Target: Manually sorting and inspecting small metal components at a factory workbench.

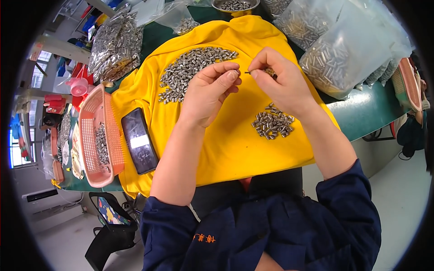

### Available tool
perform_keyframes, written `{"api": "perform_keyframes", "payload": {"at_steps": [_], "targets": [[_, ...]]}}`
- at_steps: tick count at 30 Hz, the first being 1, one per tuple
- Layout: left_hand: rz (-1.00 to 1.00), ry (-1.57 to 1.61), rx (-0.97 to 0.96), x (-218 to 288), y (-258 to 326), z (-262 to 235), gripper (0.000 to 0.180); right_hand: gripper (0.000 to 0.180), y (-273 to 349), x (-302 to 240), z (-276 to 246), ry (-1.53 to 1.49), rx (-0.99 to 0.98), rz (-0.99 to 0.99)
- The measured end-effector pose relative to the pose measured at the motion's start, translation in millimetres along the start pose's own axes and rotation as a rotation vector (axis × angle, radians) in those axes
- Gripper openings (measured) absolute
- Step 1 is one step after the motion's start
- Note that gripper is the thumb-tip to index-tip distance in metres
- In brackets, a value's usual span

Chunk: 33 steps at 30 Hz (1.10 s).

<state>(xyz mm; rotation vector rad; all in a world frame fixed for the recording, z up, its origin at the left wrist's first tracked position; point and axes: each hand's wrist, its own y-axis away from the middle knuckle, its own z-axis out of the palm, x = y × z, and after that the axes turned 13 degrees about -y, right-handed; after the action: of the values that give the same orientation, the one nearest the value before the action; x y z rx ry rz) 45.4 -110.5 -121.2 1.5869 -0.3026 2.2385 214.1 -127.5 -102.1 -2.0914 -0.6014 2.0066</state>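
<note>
Both of my hands are raised over a yellow cloth, fingertips facing each other a short gap apart. My left hand is closed in a pinch, with a small shiny metal piece seemingly at its fingertips, mostly hidden. A thin dark pin sticks out from the pinched thumb and finger of my right hand. Beyond my left hand spreads a large heap of short metal cylinders. A smaller heap of such cylinders lies below my right hand, and a few more show behind its fingers.
A black phone lies on the cloth at the left, beside a pink basket with metal parts inside. Plastic bags of metal parts stand at the back right, others at the back left. A metal bowl sits at the far edge.
</note>
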Motion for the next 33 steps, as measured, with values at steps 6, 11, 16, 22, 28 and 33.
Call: {"api": "perform_keyframes", "payload": {"at_steps": [6, 11, 16, 22, 28, 33], "targets": [[-0.015, -0.002, 0.012, 1, 2, 8, 0.015, 0.007, 1, -6, 0, -0.093, -0.044, 0.056], [0.018, -0.021, 0.001, 0, 2, 9, 0.014, 0.006, 2, -7, -1, -0.01, -0.057, 0.026], [0.078, -0.272, 0.056, 3, 2, 11, 0.011, 0.005, 3, -10, 1, 0.285, -0.099, -0.012], [0.12, -0.35, 0.119, 0, -3, 10, 0.012, 0.007, -1, 6, 2, 0.234, -0.041, -0.061], [0.14, -1.082, -0.082, -5, 2, 20, 0.021, 0.009, -7, 2, -20, -0.057, 0.14, 0.16], [0.348, -0.993, -0.157, 5, 10, 26, 0.029, 0.009, -7, 1, -17, -0.018, 0.107, 0.135]]}}
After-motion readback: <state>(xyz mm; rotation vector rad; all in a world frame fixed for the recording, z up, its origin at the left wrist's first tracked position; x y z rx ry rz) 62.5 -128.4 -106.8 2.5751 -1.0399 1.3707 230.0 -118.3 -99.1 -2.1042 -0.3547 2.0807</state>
